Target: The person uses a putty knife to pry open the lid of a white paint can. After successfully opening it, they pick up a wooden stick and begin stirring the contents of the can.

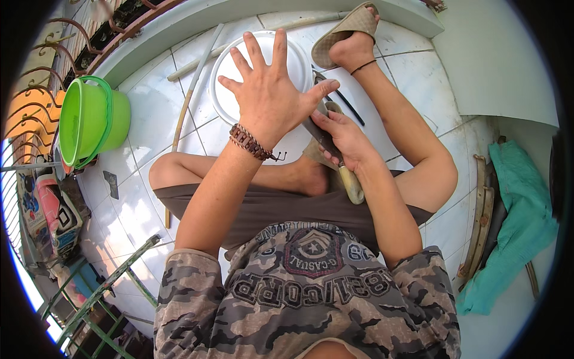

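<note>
My left hand (269,102) is raised with its fingers spread wide and nothing in it; a brown braided bracelet (248,142) circles its wrist. Behind the fingers lies a round white lid or basin (222,90), partly covered by that hand. My right hand (350,140) is closed around a large knife (321,139), gripping the dark blade just above its pale, curved handle (351,185). The handle points back toward my lap. The blade's far end runs up beside my left thumb and is partly hidden. A thin black rod (351,109) lies just past my right hand.
I sit on white floor tiles (156,90), legs folded, one foot in a tan slipper (342,35). A green bucket (116,119) stands at left, above a green metal frame (113,281). Long poles (185,107) lie beyond my knee. Teal cloth (514,221) hangs at right.
</note>
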The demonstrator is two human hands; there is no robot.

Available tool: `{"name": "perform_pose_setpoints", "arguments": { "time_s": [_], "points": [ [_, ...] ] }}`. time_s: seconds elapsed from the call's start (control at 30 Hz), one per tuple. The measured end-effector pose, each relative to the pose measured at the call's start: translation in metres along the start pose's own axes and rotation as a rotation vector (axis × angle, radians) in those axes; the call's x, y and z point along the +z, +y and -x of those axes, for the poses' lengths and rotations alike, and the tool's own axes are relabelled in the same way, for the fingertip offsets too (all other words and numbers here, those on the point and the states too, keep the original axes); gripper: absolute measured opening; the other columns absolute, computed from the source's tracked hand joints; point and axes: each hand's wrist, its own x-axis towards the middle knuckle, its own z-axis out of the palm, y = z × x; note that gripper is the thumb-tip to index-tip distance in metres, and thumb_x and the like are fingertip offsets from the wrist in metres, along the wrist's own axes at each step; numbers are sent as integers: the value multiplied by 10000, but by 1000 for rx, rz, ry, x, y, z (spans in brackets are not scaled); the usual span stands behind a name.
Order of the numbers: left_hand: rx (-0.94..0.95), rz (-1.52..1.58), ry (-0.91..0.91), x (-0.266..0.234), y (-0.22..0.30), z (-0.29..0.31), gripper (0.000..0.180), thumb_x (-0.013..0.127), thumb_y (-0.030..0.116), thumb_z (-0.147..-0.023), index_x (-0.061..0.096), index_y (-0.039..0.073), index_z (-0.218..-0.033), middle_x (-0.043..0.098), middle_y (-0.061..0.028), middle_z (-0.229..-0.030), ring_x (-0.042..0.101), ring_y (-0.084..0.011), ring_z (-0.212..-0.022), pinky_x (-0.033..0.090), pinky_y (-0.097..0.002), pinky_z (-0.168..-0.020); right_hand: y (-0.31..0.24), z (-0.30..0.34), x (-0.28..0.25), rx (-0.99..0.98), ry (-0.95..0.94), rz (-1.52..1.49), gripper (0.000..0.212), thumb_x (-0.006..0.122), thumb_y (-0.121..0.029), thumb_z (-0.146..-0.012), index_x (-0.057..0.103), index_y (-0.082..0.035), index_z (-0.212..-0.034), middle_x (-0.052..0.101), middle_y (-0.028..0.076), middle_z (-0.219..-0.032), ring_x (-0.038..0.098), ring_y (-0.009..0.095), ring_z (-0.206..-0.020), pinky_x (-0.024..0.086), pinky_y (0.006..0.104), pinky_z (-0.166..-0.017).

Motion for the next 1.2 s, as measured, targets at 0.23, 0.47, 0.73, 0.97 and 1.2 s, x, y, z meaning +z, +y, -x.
{"name": "perform_pose_setpoints", "arguments": {
  "time_s": [0.23, 0.47, 0.73, 0.97, 1.2],
  "points": [
    [-185, -8, -315, -6, 0, -23, 1127, 751, 618, -711, 232, 142, -1592, 216, -424, -1531, 254, -717, -1328, 358, -768, -977, 2, -5, 1, -54, -23, -2, 419, 657, -508, -956, 555, -102, -947, 548, 2, -642, 502, 70, -421, 344, 206, -326],
    [-160, 13, -299, -5, -11, -27, 1117, 737, 596, -696, 251, 106, -1575, 263, -484, -1471, 352, -710, -1287, 404, -687, -1015, 8, -6, -37, -76, 213, 92, 423, 634, -467, -979, 587, -47, -1001, 579, 20, -687, 525, 87, -449, 386, 234, -354],
    [-72, 11, -339, -18, -16, -35, 1080, 730, 563, -691, 305, 85, -1561, 401, -568, -1290, 473, -609, -1279, 429, -592, -1049, 16, -52, -84, -299, 666, 797, 454, 611, -347, -980, 560, 53, -1190, 684, 212, -915, 679, 311, -753, 534, 411, -648],
    [-17, 51, -283, -17, -23, -41, 1066, 746, 542, -672, 358, 34, -1525, 387, -598, -1257, 641, -581, -1042, 559, -486, -896, 48, -78, -85, -311, 710, 1075, 492, 660, -287, -951, 519, 41, -1290, 678, 289, -1100, 648, 444, -1070, 503, 514, -912],
    [-1, 64, -231, -12, -30, -38, 1051, 744, 520, -669, 365, 13, -1508, 416, -569, -1267, 655, -561, -1014, 566, -477, -883, -3, -26, -7, -446, 382, 284, 519, 656, -291, -948, 561, 66, -1312, 654, 283, -1206, 622, 394, -1165, 480, 449, -980]
  ]
}}
